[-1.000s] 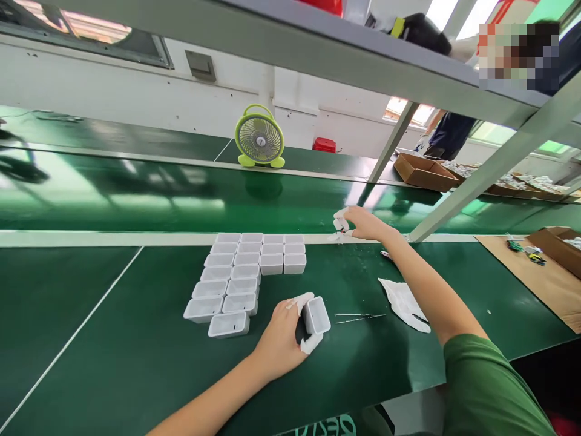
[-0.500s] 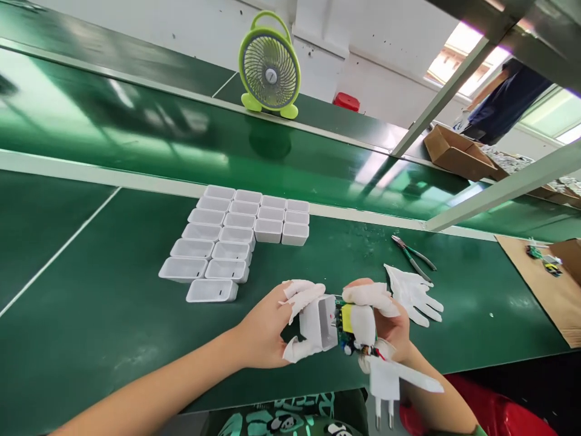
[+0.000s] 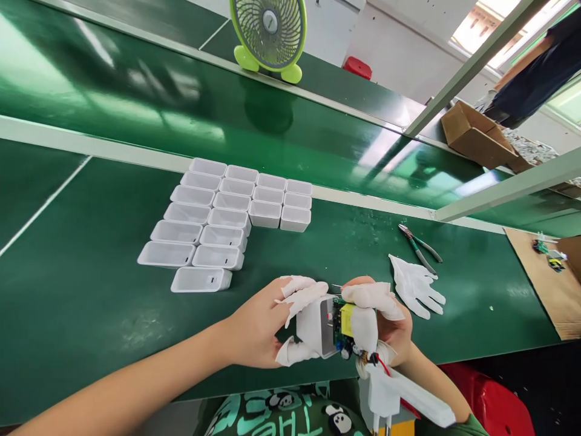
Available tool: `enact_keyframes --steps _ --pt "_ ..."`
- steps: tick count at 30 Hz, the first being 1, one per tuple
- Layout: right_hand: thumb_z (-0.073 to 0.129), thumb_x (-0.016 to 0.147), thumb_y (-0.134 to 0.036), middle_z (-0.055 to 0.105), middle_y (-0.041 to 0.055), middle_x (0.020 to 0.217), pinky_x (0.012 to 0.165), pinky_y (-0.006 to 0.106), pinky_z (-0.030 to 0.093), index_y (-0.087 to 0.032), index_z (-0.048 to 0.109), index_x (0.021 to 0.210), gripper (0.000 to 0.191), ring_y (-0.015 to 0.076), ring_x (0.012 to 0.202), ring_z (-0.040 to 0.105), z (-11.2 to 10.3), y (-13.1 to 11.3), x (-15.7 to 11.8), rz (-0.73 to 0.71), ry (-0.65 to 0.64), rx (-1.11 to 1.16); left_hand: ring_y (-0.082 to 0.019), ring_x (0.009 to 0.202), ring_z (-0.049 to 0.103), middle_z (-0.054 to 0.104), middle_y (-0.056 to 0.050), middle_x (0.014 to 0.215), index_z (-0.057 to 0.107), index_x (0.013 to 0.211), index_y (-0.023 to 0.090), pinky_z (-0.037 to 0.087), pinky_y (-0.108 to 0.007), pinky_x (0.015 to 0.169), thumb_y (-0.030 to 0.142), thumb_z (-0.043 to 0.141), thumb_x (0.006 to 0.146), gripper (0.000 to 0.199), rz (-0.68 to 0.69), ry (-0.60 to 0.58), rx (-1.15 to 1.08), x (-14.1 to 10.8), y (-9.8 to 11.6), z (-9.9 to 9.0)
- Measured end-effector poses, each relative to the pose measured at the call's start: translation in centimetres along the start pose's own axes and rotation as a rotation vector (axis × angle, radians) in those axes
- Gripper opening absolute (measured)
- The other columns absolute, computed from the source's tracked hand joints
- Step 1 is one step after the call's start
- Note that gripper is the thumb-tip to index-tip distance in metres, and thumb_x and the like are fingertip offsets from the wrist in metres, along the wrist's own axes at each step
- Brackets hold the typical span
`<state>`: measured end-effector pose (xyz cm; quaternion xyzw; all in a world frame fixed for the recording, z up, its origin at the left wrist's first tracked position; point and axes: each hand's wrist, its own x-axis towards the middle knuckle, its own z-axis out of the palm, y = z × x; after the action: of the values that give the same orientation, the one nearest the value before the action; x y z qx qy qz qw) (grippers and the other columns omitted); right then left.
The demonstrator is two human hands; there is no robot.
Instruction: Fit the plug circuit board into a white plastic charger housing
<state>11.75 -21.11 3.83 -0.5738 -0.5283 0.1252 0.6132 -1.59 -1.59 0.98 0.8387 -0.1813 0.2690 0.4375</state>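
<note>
My left hand (image 3: 276, 321), with white covers on some fingers, is closed around a white plastic case (image 3: 311, 327) whose opening faces right. In my right hand (image 3: 385, 312), also with covered fingers, is a circuit board (image 3: 341, 330) carrying a yellow transformer (image 3: 347, 320) and small round parts. The board's left edge sits at the mouth of the case; how far inside it reaches is hard to see. A red wire links the board to a white plug piece (image 3: 384, 390) with two pins, which hangs below my right hand.
Rows of open white cases (image 3: 195, 215) stand on the green table to the left. Pliers (image 3: 418, 248) and a white glove (image 3: 416, 286) lie to the right. Cardboard (image 3: 535, 284) with board parts is farther right. A green fan (image 3: 270, 36) stands behind; another person (image 3: 535, 72) is at the back right.
The circuit board has come closer to the case, its edge now at the opening. The view has shifted, so the fan and rows of cases appear higher.
</note>
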Motion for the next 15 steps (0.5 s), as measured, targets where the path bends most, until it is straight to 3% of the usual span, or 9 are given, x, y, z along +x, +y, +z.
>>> enact_keyframes --steps 15 --pt "0.073 0.082 -0.053 0.071 0.0101 0.108 0.081 0.039 0.057 -0.024 0.059 0.136 0.063 0.0266 0.097 0.066 -0.06 -0.18 0.33 0.0 -0.076 -0.052 -0.025 0.105 0.064 0.065 -0.018 0.114 0.039 0.145 0.013 0.054 -0.037 0.089 0.026 0.063 0.087 0.064 0.024 -0.011 0.072 0.23 -0.13 -0.44"
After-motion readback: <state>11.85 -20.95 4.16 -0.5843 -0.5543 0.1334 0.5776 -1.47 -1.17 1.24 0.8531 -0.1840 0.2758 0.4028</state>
